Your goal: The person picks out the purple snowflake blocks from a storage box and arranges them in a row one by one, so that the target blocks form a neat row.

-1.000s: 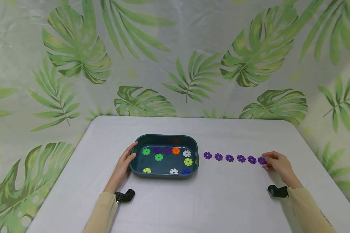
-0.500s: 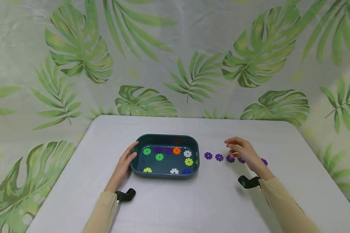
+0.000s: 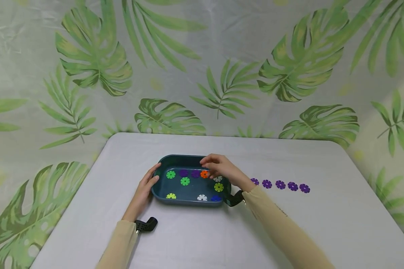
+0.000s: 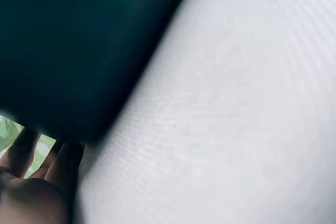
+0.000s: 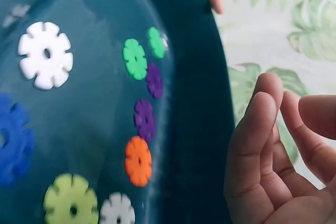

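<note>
A dark teal tray (image 3: 185, 202) stands on the table, holding flower-shaped notched plastic discs in several colours. My left hand (image 3: 143, 190) grips the tray's left end, its fingertips at the rim. Over the tray's right part hovers my right hand (image 3: 220, 167), fingers loosely bent and nothing between them. Below it are an orange disc (image 5: 138, 161) and a white disc (image 5: 117, 209). Two purple discs (image 3: 195, 173) lie beside the orange one; green discs (image 3: 185, 181) are further left. To the tray's right runs a row of purple discs (image 3: 280, 184), its left end hidden by my right arm.
A white cloth covers the table (image 3: 195, 239). Leaf-patterned fabric (image 3: 222, 74) hangs behind it. Yellow discs (image 3: 219, 187), a white disc (image 3: 202, 197) and a blue disc (image 5: 10, 140) also lie in the tray. The tray's raised walls surround them.
My right hand has let go of the purple disc at the row's right end and moved left to above the tray. My left hand stays at the tray.
</note>
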`<action>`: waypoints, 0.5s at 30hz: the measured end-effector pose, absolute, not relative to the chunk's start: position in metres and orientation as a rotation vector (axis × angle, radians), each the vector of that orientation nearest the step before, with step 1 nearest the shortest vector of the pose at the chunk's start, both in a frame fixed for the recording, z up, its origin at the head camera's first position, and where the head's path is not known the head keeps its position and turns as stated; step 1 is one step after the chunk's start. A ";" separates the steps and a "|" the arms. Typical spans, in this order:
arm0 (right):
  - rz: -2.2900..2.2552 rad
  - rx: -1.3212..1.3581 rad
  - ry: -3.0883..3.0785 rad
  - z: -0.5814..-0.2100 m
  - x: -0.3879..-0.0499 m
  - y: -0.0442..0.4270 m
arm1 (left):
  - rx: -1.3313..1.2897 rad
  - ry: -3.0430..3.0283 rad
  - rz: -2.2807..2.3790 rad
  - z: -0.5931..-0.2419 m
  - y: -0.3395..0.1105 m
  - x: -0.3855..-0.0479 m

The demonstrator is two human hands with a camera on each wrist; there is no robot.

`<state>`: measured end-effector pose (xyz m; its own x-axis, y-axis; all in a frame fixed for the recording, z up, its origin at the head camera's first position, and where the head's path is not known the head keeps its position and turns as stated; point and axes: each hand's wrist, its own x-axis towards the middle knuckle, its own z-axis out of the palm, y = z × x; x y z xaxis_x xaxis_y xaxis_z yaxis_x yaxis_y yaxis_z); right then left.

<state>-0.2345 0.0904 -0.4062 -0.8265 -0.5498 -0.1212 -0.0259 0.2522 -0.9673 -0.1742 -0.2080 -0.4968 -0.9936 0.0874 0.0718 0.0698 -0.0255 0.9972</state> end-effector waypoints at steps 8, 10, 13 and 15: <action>-1.459 -0.407 2.085 -0.420 -0.249 0.059 | 0.173 2.157 2.246 -0.487 -0.206 -0.171; -1.410 -0.377 2.108 -0.424 -0.253 0.055 | 0.175 2.148 2.246 -0.481 -0.204 -0.168; -1.360 -0.355 2.131 -0.430 -0.256 0.052 | 0.167 2.156 2.228 -0.473 -0.202 -0.165; -1.334 -0.361 2.139 -0.433 -0.258 0.050 | 0.159 2.163 2.217 -0.471 -0.201 -0.164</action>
